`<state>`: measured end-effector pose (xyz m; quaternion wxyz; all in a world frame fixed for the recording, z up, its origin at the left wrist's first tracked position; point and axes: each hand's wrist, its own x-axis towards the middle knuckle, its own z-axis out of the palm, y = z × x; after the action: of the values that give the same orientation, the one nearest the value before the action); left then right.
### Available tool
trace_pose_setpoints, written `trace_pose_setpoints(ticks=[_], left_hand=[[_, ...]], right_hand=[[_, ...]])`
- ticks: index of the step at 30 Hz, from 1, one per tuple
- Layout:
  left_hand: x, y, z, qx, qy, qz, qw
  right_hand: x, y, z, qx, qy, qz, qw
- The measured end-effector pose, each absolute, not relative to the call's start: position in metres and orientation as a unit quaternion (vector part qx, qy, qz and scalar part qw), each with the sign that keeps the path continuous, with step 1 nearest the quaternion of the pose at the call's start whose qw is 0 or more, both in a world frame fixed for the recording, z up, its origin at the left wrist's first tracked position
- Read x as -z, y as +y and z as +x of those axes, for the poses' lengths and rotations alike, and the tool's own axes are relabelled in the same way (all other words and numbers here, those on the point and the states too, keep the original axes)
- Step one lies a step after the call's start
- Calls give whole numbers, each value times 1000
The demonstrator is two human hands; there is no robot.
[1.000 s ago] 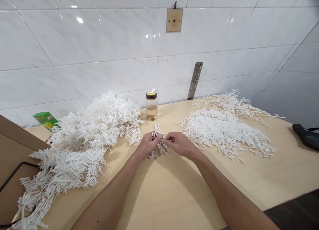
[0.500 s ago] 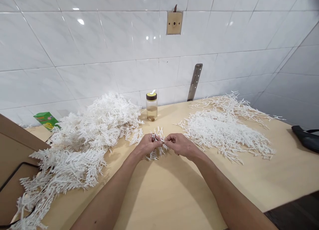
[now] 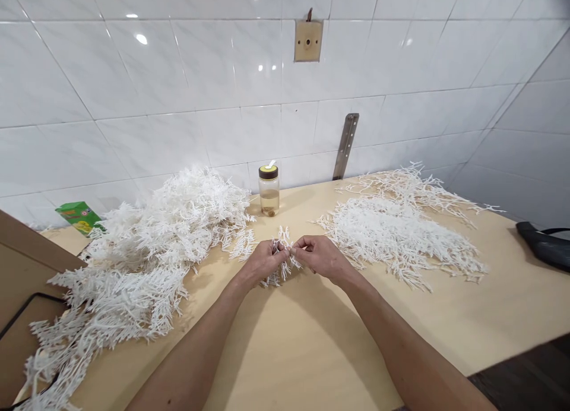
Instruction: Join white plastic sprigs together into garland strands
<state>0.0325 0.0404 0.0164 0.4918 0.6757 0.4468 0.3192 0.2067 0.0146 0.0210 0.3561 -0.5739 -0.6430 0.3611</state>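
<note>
1. Grip: the white sprig (image 3: 284,272) is pinched between thumb and fingers of the left hand (image 3: 262,264). The fingertips of the right hand (image 3: 323,258) are closed on it too, just beside the left thumb; which strand is held there is too small to be told.
2. Position: the sprig is held at mid-scene, low over the table (image 3: 307,351), its branched ends seen above and below the fingers.
3. Change: compared with a second ago, the left thumb has been lowered, and the two sets of fingertips are brought nearly tip to tip. Little difference from half a second ago is noted.
4. Meaning: fine fingertip work at one spot of the sprig is judged to be under way, not finished; neither grip has been released.
5. Surroundings: a tall heap of white sprigs (image 3: 178,233) is seen at left, a flatter pile of white branches (image 3: 401,236) at right. No change is noted in either.
6. Far side: a lidded jar (image 3: 269,193), part filled with liquid, is stood beyond the hands, near the tiled wall (image 3: 187,72).
</note>
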Motion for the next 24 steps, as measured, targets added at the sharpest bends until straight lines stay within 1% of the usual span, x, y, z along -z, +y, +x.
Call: trace_pose_setpoints(ticks=[3, 5, 7, 9, 11, 15, 17, 18, 20, 24], left_hand=[[-13, 41, 36, -319, 482, 692, 432], [-11, 44, 36, -320, 506, 703, 383], [-9, 47, 35, -330, 516, 706, 356], [-7, 49, 32, -344, 505, 696, 377], [-6, 51, 29, -353, 485, 680, 422], [-7, 50, 26, -353, 457, 670, 466], [-7, 49, 25, -352, 444, 672, 477], [-7, 49, 25, -352, 440, 672, 480], [-7, 50, 24, -351, 435, 672, 486], [-7, 49, 24, -351, 414, 677, 498]], right_hand=[[-19, 15, 202, -265, -673, -597, 349], [-19, 13, 197, -202, -705, -584, 347], [-20, 12, 193, -191, -731, -554, 350], [-21, 13, 194, -207, -731, -544, 356], [-20, 16, 202, -198, -703, -579, 364], [-14, 26, 232, -96, -628, -690, 348], [-13, 29, 244, -46, -607, -718, 338], [-13, 30, 247, -43, -605, -720, 337], [-16, 29, 244, -102, -621, -695, 347], [-19, 21, 223, -302, -675, -578, 344]])
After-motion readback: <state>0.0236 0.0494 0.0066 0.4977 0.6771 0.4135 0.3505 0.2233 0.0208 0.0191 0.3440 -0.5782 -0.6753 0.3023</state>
